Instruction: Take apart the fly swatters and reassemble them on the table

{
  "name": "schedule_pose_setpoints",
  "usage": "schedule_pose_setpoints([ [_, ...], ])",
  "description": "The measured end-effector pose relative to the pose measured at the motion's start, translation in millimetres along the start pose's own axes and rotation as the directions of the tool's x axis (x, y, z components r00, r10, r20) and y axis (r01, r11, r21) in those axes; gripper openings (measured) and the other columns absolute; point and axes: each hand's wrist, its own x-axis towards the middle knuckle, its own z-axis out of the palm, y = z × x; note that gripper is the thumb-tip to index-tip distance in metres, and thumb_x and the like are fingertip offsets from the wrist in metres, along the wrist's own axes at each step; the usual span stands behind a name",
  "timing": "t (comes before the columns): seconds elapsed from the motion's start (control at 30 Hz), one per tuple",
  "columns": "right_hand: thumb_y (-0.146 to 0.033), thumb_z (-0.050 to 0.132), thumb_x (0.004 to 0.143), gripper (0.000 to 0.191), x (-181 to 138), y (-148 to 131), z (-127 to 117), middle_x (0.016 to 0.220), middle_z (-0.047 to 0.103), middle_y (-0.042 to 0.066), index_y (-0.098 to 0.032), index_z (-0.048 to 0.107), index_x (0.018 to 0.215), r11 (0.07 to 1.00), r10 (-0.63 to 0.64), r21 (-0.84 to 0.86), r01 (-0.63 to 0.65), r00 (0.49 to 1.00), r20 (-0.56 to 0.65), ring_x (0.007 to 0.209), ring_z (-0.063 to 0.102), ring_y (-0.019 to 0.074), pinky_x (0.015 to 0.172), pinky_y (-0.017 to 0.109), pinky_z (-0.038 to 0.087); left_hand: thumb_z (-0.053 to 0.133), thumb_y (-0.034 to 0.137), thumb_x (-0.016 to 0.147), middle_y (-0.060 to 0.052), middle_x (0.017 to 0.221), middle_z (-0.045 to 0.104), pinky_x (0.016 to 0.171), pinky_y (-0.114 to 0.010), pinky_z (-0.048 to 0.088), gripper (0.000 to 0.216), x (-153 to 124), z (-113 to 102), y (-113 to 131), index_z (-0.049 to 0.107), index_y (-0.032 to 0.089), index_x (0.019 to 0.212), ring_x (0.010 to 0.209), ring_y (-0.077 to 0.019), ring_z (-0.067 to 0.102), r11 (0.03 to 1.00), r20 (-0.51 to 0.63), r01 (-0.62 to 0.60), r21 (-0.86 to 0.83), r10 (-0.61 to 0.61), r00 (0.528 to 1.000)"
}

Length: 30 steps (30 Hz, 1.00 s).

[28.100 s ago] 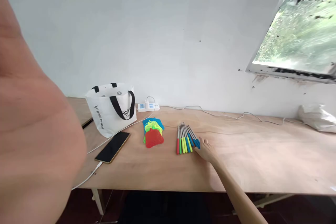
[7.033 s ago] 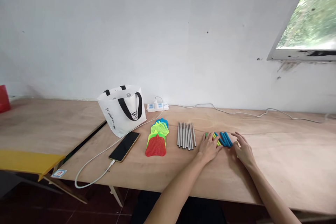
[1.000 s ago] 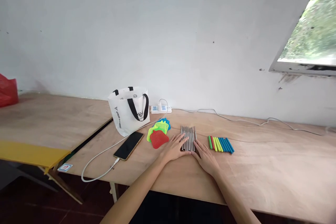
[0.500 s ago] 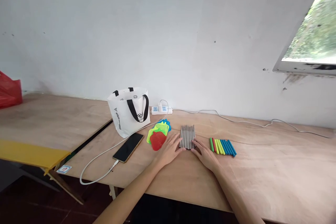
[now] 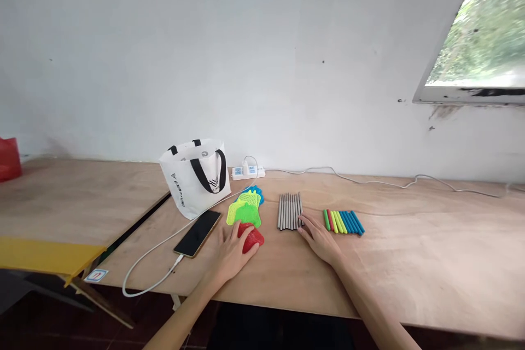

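My left hand [image 5: 230, 254] grips a red mesh fly swatter head [image 5: 251, 239], fingers along its upper left edge and thumb at its lower side. Just beyond it lie a green swatter head [image 5: 249, 214], yellow ones [image 5: 234, 212] and blue ones [image 5: 256, 192], overlapping in a pile. A row of thin grey metal rods [image 5: 289, 210] lies side by side in the middle. At the lower right edge of that row rests my right hand [image 5: 322, 238], fingers apart and holding nothing. Further right are several coloured handles [image 5: 342, 222] in green, red, yellow and blue.
A phone [image 5: 197, 233] on a white charging cable [image 5: 141, 260] lies to the left. Behind it stands a white bag [image 5: 192, 186] with black handles. A power strip [image 5: 248, 173] sits by the wall, its cord running right. The wooden table's [image 5: 287, 290] front edge is near me.
My left hand has left the metal rods, moved left and taken hold of the red swatter head, drawing it nearer and uncovering the green one. My right hand stays beside the rods.
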Motion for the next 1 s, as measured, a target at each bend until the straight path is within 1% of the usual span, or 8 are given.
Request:
schedule_pose_setpoints([
  [0.17,-0.048,0.041,0.104,0.048,-4.0,-0.5,3.0,0.151,0.053,0.009,-0.026,0.052,0.145,0.995,-0.045,-0.09,0.045,0.999,0.003,0.139,0.049,0.026,0.118,0.049,0.037,0.041,0.066,0.096,-0.015,0.155,0.043,0.119,-0.072,0.016,0.06,-19.3,-0.9,0.6,0.051,0.033,0.146,0.145,-0.0395,0.04,0.999,0.039,0.026,-0.021,-0.025,0.999],
  [0.37,-0.048,0.039,0.105,0.05,-2.7,0.5,4.4,0.151,0.053,0.009,-0.024,0.049,0.147,0.995,-0.041,-0.095,0.04,0.999,-0.011,0.14,0.049,0.0251,0.117,0.047,0.039,0.047,0.072,0.091,-0.01,0.164,0.032,0.12,-0.07,0.014,0.064,34.0,-5.1,-11.2,0.052,0.037,0.146,0.153,-0.0423,0.02,0.993,0.026,-0.104,-0.052,0.105,0.994],
  [0.47,-0.048,0.038,0.105,0.049,-3.1,1.2,4.0,0.151,0.052,0.009,-0.025,0.05,0.146,0.995,-0.039,-0.094,0.038,0.999,-0.014,0.139,0.049,0.0251,0.117,0.047,0.039,0.052,0.075,0.088,-0.016,0.161,0.037,0.118,-0.069,0.023,0.077,54.5,-7.2,-14.8,0.046,0.032,0.151,0.151,-0.0431,0.026,0.991,0.078,-0.106,-0.083,0.112,0.991],
  [0.53,-0.048,0.038,0.105,0.049,-3.6,1.5,3.7,0.15,0.054,0.009,-0.025,0.05,0.146,0.995,-0.04,-0.095,0.038,0.999,-0.017,0.138,0.05,0.0251,0.116,0.047,0.04,0.052,0.074,0.087,-0.019,0.156,0.043,0.119,-0.066,0.026,0.081,54.5,-6.8,-14.0,0.045,0.024,0.151,0.147,-0.0411,0.035,0.989,0.087,-0.112,-0.097,0.12,0.989],
  [0.7,-0.049,0.036,0.105,0.047,-4.6,0.6,2.5,0.148,0.055,0.008,-0.028,0.051,0.145,0.994,-0.043,-0.1,0.042,0.999,-0.008,0.137,0.051,0.0253,0.116,0.048,0.04,0.056,0.068,0.09,-0.012,0.146,0.055,0.12,-0.054,0.036,0.068,11.0,-7.5,-5.7,0.054,0.022,0.14,0.138,-0.0321,0.048,0.959,0.029,-0.183,-0.216,0.194,0.981],
  [0.83,-0.05,0.036,0.105,0.048,-4.8,-0.1,2.6,0.149,0.055,0.008,-0.028,0.05,0.145,0.994,-0.037,-0.099,0.038,0.999,0.016,0.137,0.051,0.0256,0.116,0.049,0.04,0.061,0.055,0.092,-0.004,0.149,0.052,0.121,-0.051,0.038,0.056,-34.9,-24.4,-6.5,0.054,0.031,0.142,0.143,-0.0304,0.043,0.943,0.106,-0.201,-0.265,0.236,0.966],
  [0.9,-0.05,0.036,0.105,0.048,-4.1,0.7,2.1,0.149,0.054,0.008,-0.027,0.049,0.145,0.995,-0.035,-0.095,0.037,0.999,0.022,0.138,0.05,0.0255,0.116,0.049,0.039,0.061,0.047,0.094,-0.001,0.154,0.047,0.121,-0.053,0.038,0.052,-52.5,-35.5,-10.5,0.052,0.038,0.144,0.145,-0.0314,0.041,0.95,0.148,-0.209,-0.233,0.247,0.958],
  [1.0,-0.048,0.036,0.105,0.047,-2.5,0.1,-1.1,0.151,0.051,0.009,-0.026,0.049,0.145,0.995,-0.038,-0.093,0.038,0.999,0.003,0.14,0.048,0.0256,0.116,0.048,0.04,0.057,0.038,0.096,0.002,0.166,0.029,0.117,-0.055,0.042,0.051,-71.6,-46.2,-15.4,0.049,0.045,0.146,0.147,-0.0342,0.037,0.968,0.151,-0.191,-0.165,0.216,0.965],
])
